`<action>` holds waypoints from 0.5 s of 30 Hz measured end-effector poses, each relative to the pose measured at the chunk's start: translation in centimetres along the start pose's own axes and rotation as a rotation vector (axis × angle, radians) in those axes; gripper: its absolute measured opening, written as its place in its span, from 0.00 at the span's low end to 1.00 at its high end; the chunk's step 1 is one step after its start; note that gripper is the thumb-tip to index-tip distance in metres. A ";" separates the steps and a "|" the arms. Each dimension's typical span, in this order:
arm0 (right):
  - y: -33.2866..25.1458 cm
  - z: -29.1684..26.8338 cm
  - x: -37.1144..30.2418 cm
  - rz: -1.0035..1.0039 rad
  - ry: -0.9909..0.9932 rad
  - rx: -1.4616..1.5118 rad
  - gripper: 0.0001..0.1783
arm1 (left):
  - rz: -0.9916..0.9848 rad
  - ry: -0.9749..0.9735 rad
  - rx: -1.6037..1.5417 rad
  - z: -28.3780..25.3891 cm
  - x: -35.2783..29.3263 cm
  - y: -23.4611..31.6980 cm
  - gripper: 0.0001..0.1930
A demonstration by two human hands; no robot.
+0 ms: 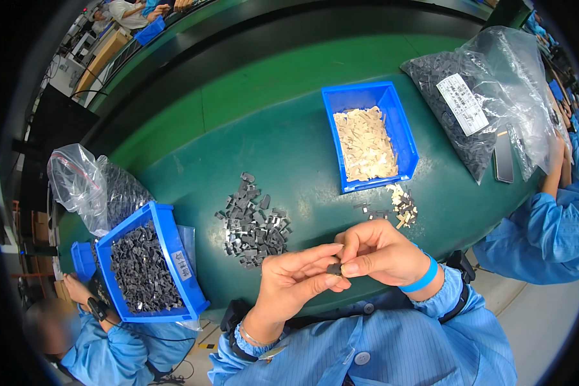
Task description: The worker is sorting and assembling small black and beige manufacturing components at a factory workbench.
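Observation:
Close to my body, at the table's near edge, my left hand (298,281) and my right hand (383,257) meet fingertip to fingertip. Between them is a small dark plastic part (334,269), pinched by the fingers of both hands; its details are too small to make out. Left of my hands lies a loose pile of black plastic parts (254,222). Just beyond my right hand are scattered small cream and black pieces (403,207). A blue bin (406,143) farther out holds many flat cream-coloured pieces (365,145).
At the left, a tilted blue bin (180,257) is full of dark parts, with a clear plastic bag (77,183) behind it. A large bag of dark parts (431,83) and a phone (504,157) lie at the right. Co-workers in blue (534,238) sit on both sides.

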State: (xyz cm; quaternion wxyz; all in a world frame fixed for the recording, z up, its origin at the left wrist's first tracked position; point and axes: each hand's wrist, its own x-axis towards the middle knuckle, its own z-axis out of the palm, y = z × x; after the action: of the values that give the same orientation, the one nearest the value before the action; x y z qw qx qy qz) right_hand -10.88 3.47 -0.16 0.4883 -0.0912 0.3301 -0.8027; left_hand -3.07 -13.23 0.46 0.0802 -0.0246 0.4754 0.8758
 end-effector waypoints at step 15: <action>-0.3 1.1 0.3 -0.046 0.081 -0.180 0.04 | 0.137 0.094 0.395 1.6 0.1 1.5 0.19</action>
State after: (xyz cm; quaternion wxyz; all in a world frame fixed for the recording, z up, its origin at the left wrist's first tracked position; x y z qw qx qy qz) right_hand -10.75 2.80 0.76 0.4459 -0.1098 0.4182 -0.7837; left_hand -3.33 -12.72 2.56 0.0016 -0.0167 0.6415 0.7669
